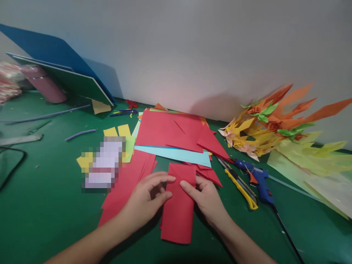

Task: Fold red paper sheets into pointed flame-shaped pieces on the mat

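Observation:
A folded strip of red paper [177, 216] is held upright in front of me. My right hand [207, 198] grips its right edge, thumb on the front and the other fingers partly hidden behind. At the left edge, my left hand [150, 196] has its index fingertip and thumb apart, both touching or very near the paper; contact is hard to tell. Under and beside my left forearm lie red paper sheets [130, 179]. Just behind the strip are folded red pieces [210, 174], and farther back a stack topped with a red sheet [167, 128].
A yellow utility knife [239, 187] and blue glue gun [257, 179] lie right, near orange and yellow paper flowers [275, 121]. Left are a pixelated object [104, 163], yellow paper squares [123, 130] and a purple strip [81, 135]. A pink bottle [45, 84] stands by leaning boards [79, 82].

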### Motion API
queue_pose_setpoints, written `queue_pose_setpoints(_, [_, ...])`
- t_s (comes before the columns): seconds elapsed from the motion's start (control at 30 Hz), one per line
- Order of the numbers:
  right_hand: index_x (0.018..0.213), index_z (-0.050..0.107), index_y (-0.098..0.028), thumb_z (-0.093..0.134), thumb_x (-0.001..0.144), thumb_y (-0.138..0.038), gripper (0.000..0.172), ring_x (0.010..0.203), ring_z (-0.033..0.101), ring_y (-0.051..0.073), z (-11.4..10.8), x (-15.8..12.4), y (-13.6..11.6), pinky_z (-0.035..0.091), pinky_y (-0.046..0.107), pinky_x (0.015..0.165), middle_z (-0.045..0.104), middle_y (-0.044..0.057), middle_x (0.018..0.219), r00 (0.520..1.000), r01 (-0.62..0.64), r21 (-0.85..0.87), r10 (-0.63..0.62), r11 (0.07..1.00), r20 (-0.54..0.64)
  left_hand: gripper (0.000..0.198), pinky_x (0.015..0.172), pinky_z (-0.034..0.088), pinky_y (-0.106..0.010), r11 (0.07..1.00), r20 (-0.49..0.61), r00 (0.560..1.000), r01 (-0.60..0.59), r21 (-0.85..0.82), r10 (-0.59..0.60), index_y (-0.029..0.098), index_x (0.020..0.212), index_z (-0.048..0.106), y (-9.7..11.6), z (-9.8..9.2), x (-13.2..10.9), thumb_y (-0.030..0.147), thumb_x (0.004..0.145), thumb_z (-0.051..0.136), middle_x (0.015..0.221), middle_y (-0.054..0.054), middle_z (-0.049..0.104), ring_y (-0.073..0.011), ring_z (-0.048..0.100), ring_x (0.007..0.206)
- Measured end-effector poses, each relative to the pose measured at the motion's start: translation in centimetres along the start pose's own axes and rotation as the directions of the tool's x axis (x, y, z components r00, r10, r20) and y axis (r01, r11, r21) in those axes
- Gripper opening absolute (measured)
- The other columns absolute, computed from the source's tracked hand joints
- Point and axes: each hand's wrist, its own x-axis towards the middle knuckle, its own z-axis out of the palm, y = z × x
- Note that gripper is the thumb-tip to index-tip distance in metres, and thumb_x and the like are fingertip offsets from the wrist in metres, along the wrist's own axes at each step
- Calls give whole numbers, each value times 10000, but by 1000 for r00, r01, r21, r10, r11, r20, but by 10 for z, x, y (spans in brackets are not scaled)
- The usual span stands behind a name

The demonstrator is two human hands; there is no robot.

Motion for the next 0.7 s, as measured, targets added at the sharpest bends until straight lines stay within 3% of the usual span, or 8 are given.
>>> queue_pose_setpoints(0.33, [931,737,-167,728,680,-583,486,768,691,264,-2,0,4,552,389,719,755,78,869,999,41,-45,-42,998,-22,419,565,496,-236,999,39,999,-2,-42,3,215,1153,614,-2,1,-3,246,735,594,1158,-92,552,-72,500,587])
queue_pose_setpoints(0.57, [949,719,-172,709,692,-596,495,718,683,257,0,-1,0,557,409,719,752,84,855,999,43,-72,-45,996,-29,425,527,501,-226,996,42,999,32,-88,-29,227,1162,608,-3,3,-5,250,739,611,1215,-100,523,-65,494,578])
queue_pose_setpoints(0.7, [1022,687,-169,642,758,-592,501,684,660,225,1,-1,6,555,359,660,733,70,807,996,81,-151,-84,985,-12,424,551,520,-243,999,31,999,28,-20,-27,240,1166,609,-5,-1,-2,239,742,594,1236,-92,538,-75,497,581])
